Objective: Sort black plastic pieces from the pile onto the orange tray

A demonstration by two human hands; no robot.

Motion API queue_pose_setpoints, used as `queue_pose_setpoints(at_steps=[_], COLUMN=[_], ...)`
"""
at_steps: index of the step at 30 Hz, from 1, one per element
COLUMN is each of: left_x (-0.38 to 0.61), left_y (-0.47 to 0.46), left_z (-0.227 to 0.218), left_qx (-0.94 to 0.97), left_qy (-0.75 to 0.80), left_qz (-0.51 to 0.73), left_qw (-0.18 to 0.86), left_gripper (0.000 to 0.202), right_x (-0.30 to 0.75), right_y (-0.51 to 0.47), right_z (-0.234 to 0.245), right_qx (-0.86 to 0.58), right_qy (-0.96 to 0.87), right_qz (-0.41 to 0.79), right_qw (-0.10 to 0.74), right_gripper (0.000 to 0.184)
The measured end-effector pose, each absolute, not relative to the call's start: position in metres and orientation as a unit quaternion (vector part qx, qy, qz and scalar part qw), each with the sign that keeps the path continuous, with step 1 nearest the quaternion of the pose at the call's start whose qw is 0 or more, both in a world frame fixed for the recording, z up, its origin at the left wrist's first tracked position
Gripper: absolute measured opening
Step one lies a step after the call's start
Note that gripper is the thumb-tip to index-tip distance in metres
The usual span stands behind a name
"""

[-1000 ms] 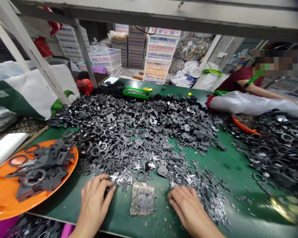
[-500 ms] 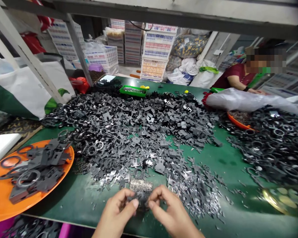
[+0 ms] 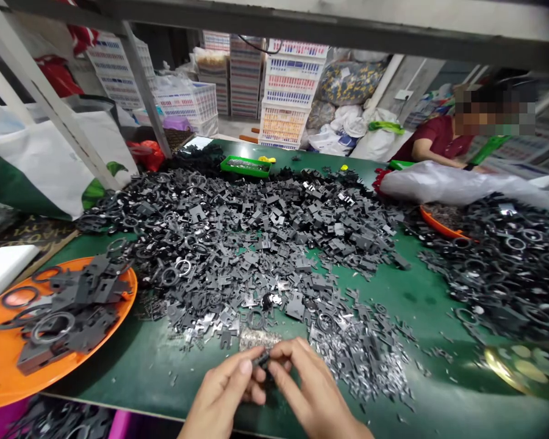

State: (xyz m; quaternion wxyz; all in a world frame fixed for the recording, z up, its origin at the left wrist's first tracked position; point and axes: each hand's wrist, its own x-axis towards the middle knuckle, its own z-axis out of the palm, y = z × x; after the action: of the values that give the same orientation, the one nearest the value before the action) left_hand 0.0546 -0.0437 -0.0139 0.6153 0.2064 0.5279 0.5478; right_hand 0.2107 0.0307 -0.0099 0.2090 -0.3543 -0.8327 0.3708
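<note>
Dark metal piece, small and mostly hidden by fingers, sits right in the closed grip of the left hand and the right hand, held up just above the green tabletop. Its exact shape is hard to make out from this view. Just beyond the hands lies one silvery scrap patch. Past it spreads one large heap of grey stamped parts, flat brackets and rings too many to count, with loose bits scattered near the right hand. One orange tray on the left carries more brackets and rings. A second heap lies on the right, partly over a second orange tray. One small green tray stands at the far edge. Farther right, a co-worker sits behind a white plastic bag, with stacked crates behind.
</note>
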Motion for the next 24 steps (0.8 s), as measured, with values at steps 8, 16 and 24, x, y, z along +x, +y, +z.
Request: queue_pose_setpoints(at_steps=[8,16,24], left_x=[0.052,0.059,0.049], left_y=[-0.042,-0.047,-0.045], left_z=[-0.024,-0.029,-0.028], left_qx=[0.305,0.368,0.449], left_qy=[0.576,0.592,0.576], left_qz=[0.556,0.545,0.472], left_qw=[0.516,0.466,0.494], left_gripper=[0.03,0.033,0.033], right_x=[0.211,0.205,0.207], right_y=[0.027,0.023,0.023], right_z=[-0.018,-0.022,-0.018], right_qx=[-0.407,-0.409,-0.386], right_qy=[-0.742,-0.721,-0.808], right_qz=[0.462,0.497,0.362], right_qw=[0.266,0.258,0.259], right_gripper=[0.009,0.01,0.012])
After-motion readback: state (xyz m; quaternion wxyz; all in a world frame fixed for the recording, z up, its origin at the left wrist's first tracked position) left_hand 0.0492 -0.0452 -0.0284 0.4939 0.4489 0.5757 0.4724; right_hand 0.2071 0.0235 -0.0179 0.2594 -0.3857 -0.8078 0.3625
